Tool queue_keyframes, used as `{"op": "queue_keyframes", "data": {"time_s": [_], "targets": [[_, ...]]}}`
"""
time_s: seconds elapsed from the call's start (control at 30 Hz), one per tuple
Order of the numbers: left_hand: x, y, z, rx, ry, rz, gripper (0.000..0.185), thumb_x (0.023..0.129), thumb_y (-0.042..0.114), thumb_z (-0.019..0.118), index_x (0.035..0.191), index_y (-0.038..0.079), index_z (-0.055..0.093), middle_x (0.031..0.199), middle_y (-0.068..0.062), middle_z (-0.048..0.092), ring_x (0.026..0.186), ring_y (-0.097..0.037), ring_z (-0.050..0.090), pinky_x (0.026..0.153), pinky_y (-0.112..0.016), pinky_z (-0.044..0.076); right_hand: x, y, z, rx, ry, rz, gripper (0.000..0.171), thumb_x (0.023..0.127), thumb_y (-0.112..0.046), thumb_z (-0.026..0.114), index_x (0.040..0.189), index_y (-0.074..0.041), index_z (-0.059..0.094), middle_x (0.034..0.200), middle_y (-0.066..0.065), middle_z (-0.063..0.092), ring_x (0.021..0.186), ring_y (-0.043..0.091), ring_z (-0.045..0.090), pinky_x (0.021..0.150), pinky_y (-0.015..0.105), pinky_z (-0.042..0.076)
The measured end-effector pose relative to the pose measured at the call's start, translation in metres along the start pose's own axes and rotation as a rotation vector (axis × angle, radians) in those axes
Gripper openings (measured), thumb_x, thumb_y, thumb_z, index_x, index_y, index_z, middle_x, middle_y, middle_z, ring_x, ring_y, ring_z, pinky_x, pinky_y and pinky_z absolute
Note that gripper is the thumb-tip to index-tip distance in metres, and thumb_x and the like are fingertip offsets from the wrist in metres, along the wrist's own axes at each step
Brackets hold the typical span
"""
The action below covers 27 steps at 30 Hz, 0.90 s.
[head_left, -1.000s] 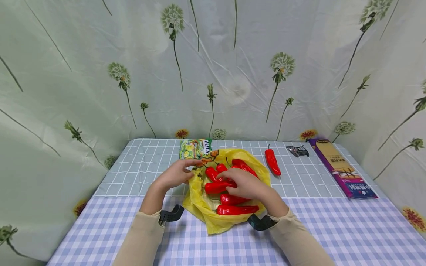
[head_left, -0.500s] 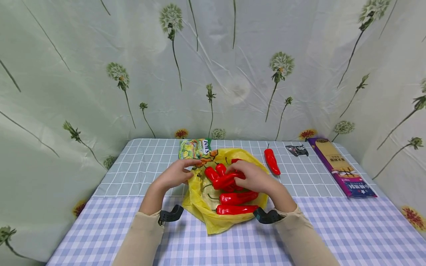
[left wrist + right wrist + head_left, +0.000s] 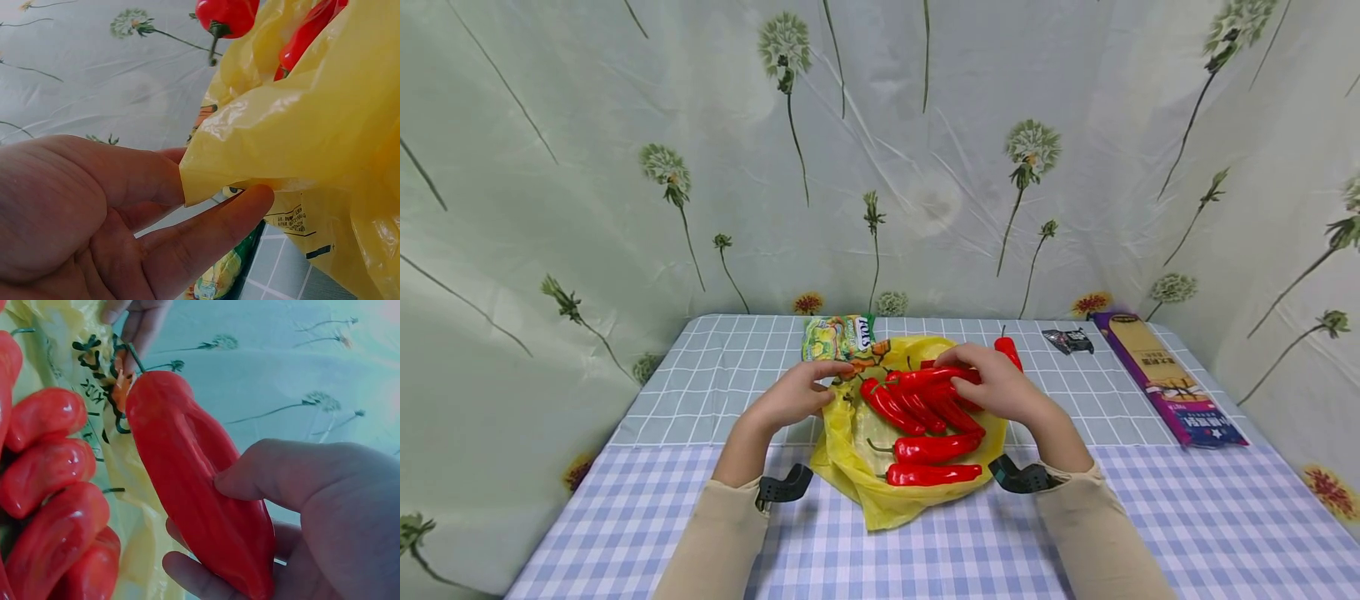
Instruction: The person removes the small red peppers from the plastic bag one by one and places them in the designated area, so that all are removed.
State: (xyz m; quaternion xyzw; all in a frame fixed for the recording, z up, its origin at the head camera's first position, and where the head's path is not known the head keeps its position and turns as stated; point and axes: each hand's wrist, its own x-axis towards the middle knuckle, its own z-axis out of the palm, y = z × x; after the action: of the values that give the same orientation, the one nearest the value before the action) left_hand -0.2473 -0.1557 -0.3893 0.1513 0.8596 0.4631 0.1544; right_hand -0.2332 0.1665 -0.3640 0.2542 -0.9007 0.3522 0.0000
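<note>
A yellow plastic bag [image 3: 880,502] lies wide at the mouth on the table, with several red chili peppers [image 3: 934,448] inside. At its left rim, my left hand [image 3: 793,393] pinches the plastic between thumb and fingers; in the left wrist view the thumb tip is hidden by the bag [image 3: 262,131]. My right hand [image 3: 1006,390] grips one red chili pepper [image 3: 197,481] above the right side of the bag, raised over the others. In the right wrist view its thumb presses one side and its fingers curl beneath, the green stem pointing toward the left hand.
Another chili pepper [image 3: 1008,350] lies behind the right hand, partly covered by it. A green snack packet [image 3: 835,337] lies behind the bag. To the right are a small black packet [image 3: 1069,341] and a long purple pasta package [image 3: 1168,379].
The right hand has moved right and slightly up, lifting a chili pepper off the pile. Peppers beneath have shifted and show more. The left hand stays on the bag's rim.
</note>
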Motion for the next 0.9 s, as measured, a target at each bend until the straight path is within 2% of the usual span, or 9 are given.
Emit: {"op": "queue_keyframes", "data": {"time_s": [0.13, 0.47, 0.77, 0.9], "targets": [[0.000, 0.000, 0.000, 0.000, 0.002, 0.000, 0.051, 0.093, -0.005, 0.048, 0.142, 0.008, 0.055, 0.150, -0.017, 0.050, 0.099, -0.024, 0.070, 0.076, -0.036, 0.062, -0.001, 0.003, -0.005, -0.004, 0.041, 0.015, 0.028, 0.093, -0.006, 0.063, 0.120, -0.010, 0.065, 0.117, 0.008, 0.068, 0.105, 0.025, 0.064, 0.089, 0.043, 0.059], [0.001, -0.001, 0.001, 0.012, 0.003, -0.003, 0.052, 0.093, -0.005, 0.048, 0.142, 0.008, 0.055, 0.150, -0.017, 0.050, 0.103, -0.025, 0.069, 0.078, -0.036, 0.061, -0.005, 0.014, -0.019, 0.005, 0.140, -0.011, 0.030, 0.096, 0.000, 0.058, 0.125, -0.010, 0.059, 0.124, 0.013, 0.064, 0.109, 0.030, 0.064, 0.092, 0.047, 0.058], [0.001, -0.004, 0.001, 0.000, 0.002, 0.006, 0.050, 0.093, -0.005, 0.049, 0.142, 0.007, 0.055, 0.150, -0.018, 0.050, 0.097, -0.023, 0.070, 0.078, -0.037, 0.062, -0.006, 0.026, -0.026, -0.006, 0.222, 0.015, 0.019, 0.097, -0.001, 0.057, 0.108, -0.012, 0.069, 0.128, 0.014, 0.060, 0.115, 0.033, 0.058, 0.090, 0.050, 0.058], [0.001, -0.003, 0.000, 0.004, -0.001, 0.012, 0.051, 0.093, -0.005, 0.048, 0.142, 0.007, 0.055, 0.150, -0.018, 0.049, 0.097, -0.023, 0.071, 0.078, -0.037, 0.062, -0.007, 0.031, -0.029, 0.012, 0.279, 0.045, 0.020, 0.096, -0.003, 0.060, 0.114, -0.010, 0.068, 0.129, 0.015, 0.059, 0.118, 0.035, 0.056, 0.095, 0.054, 0.055]]}}
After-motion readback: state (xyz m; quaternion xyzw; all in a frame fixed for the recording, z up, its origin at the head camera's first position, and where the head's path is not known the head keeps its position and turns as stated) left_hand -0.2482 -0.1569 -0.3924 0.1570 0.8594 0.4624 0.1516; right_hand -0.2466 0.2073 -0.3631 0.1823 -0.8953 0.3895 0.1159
